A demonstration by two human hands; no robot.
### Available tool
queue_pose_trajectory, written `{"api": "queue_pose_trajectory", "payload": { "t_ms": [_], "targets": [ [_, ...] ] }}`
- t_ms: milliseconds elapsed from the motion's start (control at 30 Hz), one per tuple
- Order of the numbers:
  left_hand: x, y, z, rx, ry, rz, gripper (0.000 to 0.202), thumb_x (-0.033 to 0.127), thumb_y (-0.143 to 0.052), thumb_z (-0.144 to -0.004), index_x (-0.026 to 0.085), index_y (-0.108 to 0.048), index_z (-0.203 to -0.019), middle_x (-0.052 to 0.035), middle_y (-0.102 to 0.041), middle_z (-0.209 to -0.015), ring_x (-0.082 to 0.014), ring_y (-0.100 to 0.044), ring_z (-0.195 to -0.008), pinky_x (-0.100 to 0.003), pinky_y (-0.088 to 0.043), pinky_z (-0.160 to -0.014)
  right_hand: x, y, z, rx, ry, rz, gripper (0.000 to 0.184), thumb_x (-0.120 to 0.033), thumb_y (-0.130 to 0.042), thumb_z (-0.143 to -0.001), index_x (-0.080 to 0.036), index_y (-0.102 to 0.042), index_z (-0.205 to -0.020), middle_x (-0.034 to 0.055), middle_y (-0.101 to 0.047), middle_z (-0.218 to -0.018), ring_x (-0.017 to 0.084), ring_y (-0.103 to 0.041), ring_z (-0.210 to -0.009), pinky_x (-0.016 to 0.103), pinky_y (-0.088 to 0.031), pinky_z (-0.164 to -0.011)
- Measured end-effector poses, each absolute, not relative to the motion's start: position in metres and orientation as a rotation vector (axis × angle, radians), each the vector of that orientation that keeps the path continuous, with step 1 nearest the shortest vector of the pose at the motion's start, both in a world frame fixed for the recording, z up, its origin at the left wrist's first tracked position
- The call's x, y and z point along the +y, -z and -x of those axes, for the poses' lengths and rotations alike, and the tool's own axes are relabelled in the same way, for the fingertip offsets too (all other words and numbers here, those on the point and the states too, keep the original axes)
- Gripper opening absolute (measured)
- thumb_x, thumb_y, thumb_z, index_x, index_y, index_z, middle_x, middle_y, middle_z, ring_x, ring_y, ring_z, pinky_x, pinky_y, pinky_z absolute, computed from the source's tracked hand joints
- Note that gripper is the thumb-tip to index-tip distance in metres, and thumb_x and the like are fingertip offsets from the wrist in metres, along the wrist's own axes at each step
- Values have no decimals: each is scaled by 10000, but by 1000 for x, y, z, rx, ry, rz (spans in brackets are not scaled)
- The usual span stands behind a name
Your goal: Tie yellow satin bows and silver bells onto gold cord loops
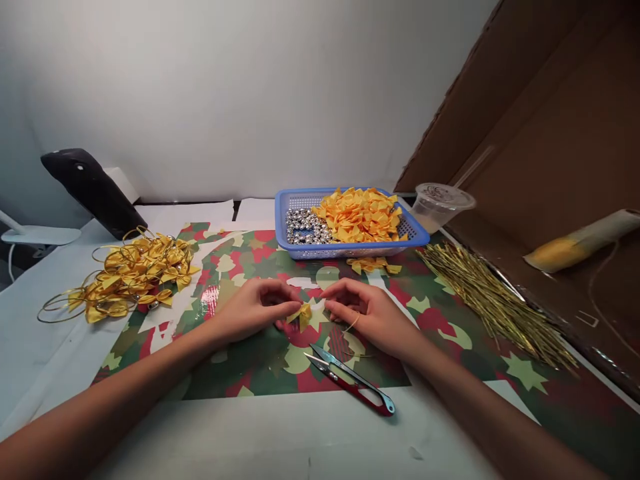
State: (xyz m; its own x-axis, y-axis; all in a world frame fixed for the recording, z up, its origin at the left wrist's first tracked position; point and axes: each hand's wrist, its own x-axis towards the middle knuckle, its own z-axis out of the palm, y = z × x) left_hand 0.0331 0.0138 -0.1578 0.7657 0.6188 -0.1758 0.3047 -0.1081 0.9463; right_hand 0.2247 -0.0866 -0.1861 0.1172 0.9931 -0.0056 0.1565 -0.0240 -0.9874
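My left hand (260, 307) is closed in a pinch, with a small yellow ribbon bow (304, 315) at its fingertips. Facing it across a small gap, my right hand (373, 315) also pinches, thumb against forefinger. A thin gold cord (353, 323) runs by the right fingers and curves down under that hand; its end at the fingertips is too small to make out clearly. Just below the hands lies a pair of thread snips (353, 383) with red and bluish handles, blades pointing up-left.
Behind the hands, a blue basket (350, 251) holds silver bells and many yellow bows (363, 215). Finished-looking bows with gold loops (135, 273) are heaped at left. Gold cords (493, 300) lie at right, near a lidded plastic cup (443, 203) and a cardboard wall (550, 133).
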Motion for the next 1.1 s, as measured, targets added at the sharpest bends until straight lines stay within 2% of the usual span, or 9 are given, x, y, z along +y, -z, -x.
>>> {"api": "queue_pose_trajectory", "payload": {
  "t_ms": [133, 333, 500, 567, 700, 933, 1100],
  "targets": [
    [13, 159, -34, 755, -289, -1677, 126, 263, -690, -721, 143, -655, -744, -29, -670, -686, -130, -611, -613, -253, -493, -608, -87, 188, -227, -1194, -992, 1349, 138, -272, -667, -741, -211, -667, -865, 9, -660, -734, 165, -635, -702, 293, -519, -643],
    [10, 165, -35, 742, -380, -1728, 157, 274, -687, -730, 155, -605, -789, 10, -606, -630, -108, -551, -555, -219, -437, -497, -91, 188, -225, -1244, -844, 1320, 94, -210, -620, -788, -229, -644, -877, 36, -703, -835, 196, -685, -782, 347, -543, -741],
    [8, 165, -34, 762, -411, -1850, 147, 278, -668, -756, 156, -608, -811, 9, -615, -677, -105, -555, -590, -232, -461, -551, -96, 186, -223, -1301, -723, 1416, 78, -229, -582, -830, -231, -591, -908, 42, -671, -902, 194, -694, -784, 329, -563, -686],
    [7, 164, -34, 773, -401, -1874, 152, 287, -662, -768, 157, -611, -827, 12, -615, -685, -103, -552, -596, -229, -460, -554, -98, 184, -222, -1301, -731, 1438, 80, -237, -581, -834, -225, -583, -913, 43, -672, -908, 191, -695, -795, 331, -571, -710],
    [6, 163, -34, 776, -408, -1910, 142, 283, -652, -782, 158, -613, -837, 20, -610, -663, -97, -545, -582, -217, -451, -537, -98, 180, -219, -1396, -709, 1491, 100, -212, -554, -845, -215, -636, -902, 41, -710, -900, 194, -687, -823, 333, -556, -749],
    [4, 163, -34, 758, -413, -1976, 99, 250, -631, -798, 153, -651, -807, 22, -615, -620, -87, -544, -555, -199, -449, -517, -100, 176, -214, -1539, -521, 1584, 179, -187, -524, -868, -198, -703, -876, 33, -641, -784, 164, -616, -708, 269, -489, -621],
    [5, 167, -32, 754, -413, -1931, 124, 256, -643, -790, 144, -667, -839, -9, -666, -680, -106, -609, -613, -217, -504, -574, -103, 176, -208, -1555, -533, 1595, 169, -196, -516, -879, -201, -676, -825, 26, -630, -757, 163, -607, -693, 261, -472, -612]
  ]
}}
